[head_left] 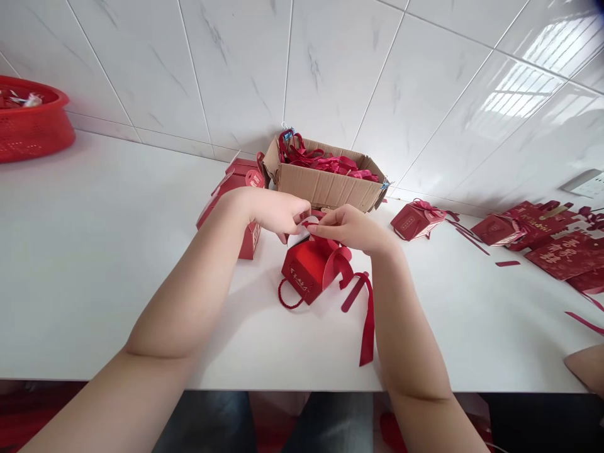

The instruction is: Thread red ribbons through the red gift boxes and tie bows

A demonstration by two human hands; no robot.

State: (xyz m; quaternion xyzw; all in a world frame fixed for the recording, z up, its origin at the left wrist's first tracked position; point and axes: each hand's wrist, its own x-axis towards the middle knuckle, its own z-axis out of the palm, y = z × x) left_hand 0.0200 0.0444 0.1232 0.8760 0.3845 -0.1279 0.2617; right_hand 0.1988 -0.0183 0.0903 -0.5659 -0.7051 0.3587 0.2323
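A small red gift box (309, 270) stands on the white table (94, 270) in front of me, with a cord handle at its lower left and a rounded flap at its right. My left hand (276, 211) and my right hand (346, 228) meet above it, both pinching the box's top flaps, where a white inner face shows. A dark red ribbon (365, 314) trails from the box toward the table's front edge.
A cardboard carton (325, 185) full of red ribbons sits against the tiled wall. Finished red boxes stand to its left (236, 189) and right (418, 220). Flat red box blanks (557, 245) lie at far right. A red basket (31, 119) sits far left. Another person's hand (587, 368) shows at the right edge.
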